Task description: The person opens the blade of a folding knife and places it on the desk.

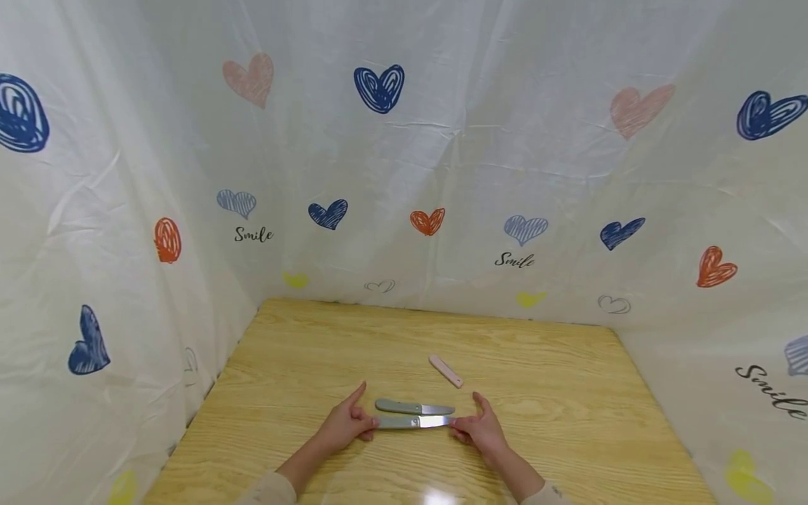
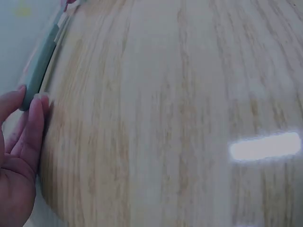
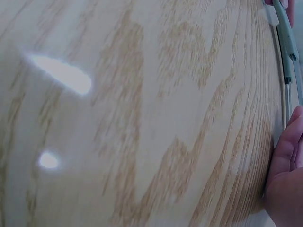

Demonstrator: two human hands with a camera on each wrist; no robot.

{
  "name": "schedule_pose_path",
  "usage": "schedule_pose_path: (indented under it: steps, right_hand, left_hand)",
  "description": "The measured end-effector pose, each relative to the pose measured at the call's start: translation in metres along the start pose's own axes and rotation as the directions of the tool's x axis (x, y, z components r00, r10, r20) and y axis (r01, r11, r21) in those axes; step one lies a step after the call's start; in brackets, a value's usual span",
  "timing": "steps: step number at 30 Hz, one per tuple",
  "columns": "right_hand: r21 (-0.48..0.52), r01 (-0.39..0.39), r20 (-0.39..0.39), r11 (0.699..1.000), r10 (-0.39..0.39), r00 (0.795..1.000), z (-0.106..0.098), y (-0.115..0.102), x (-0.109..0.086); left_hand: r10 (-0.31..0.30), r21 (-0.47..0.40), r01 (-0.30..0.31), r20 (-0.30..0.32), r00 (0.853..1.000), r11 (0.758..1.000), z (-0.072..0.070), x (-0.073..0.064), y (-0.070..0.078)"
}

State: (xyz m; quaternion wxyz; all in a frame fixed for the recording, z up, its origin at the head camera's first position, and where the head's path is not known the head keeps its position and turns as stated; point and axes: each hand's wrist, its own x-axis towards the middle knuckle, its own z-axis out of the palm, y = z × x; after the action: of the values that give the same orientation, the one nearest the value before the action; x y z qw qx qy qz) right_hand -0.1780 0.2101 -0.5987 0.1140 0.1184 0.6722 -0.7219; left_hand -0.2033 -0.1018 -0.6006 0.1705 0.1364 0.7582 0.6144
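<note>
Left hand [image 1: 344, 424] pinches handle end, right hand [image 1: 482, 431] pinches blade tip of near knife [image 1: 410, 422] between them: smooth grey-green handle, shiny metal blade, long axis crosswise, tip rightward. Just beyond, similar second knife [image 1: 410, 407] lies parallel; farther, slim pale-pink bar [image 1: 445, 371], slanted, on wood-grain worktop [image 1: 543, 393].

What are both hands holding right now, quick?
Left hand: holding the nearer knife by its handle.
Right hand: holding that same knife near its blade tip.
</note>
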Motion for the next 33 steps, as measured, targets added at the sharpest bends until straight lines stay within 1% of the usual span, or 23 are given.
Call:
schedule_pose_path:
  steps: [4,7,9,14,18,23,28,30,33]
  right_hand:
    - [0.002,-0.003,-0.054,1.0,0.003,0.999,0.006,-0.002,-0.001]
    - [-0.028,-0.015,-0.084,0.999,0.012,0.996,0.01,-0.004,-0.001]
    - [-0.056,-0.024,-0.107,0.998,0.018,0.994,0.012,-0.006,-0.002]
    - [-0.1,-0.049,-0.149,0.994,0.034,0.988,0.015,-0.01,-0.005]
    - [-0.12,-0.065,-0.158,0.991,0.046,0.986,0.015,-0.011,-0.005]
    - [-0.135,-0.076,-0.156,0.988,0.055,0.986,0.013,-0.009,-0.004]
    - [-0.124,-0.065,-0.148,0.99,0.046,0.988,0.012,-0.004,-0.004]
    - [-0.119,-0.046,-0.146,0.992,0.028,0.989,0.01,-0.002,-0.004]
    - [-0.126,-0.009,-0.153,0.992,-0.01,0.988,0.007,0.0,-0.005]
  left_hand:
    - [-0.036,0.043,0.037,-0.012,0.999,0.998,0.0,0.0,0.005]
    - [-0.058,0.082,0.06,-0.022,0.998,0.995,0.0,0.002,0.007]
    - [-0.061,0.087,0.063,-0.03,0.998,0.994,0.0,0.003,0.007]
    - [-0.051,0.071,0.053,-0.032,0.998,0.996,0.0,0.005,0.007]
    - [-0.046,0.067,0.048,-0.029,0.999,0.997,0.001,0.006,0.005]
    - [-0.047,0.078,0.051,-0.047,0.998,0.996,0.002,0.006,0.001]
    - [-0.081,0.144,0.097,-0.111,0.99,0.985,0.004,0.007,0.0]
    - [-0.092,0.162,0.116,-0.15,0.984,0.98,0.003,0.008,0.0]
    - [-0.082,0.183,0.123,-0.218,0.973,0.975,0.002,0.012,0.001]
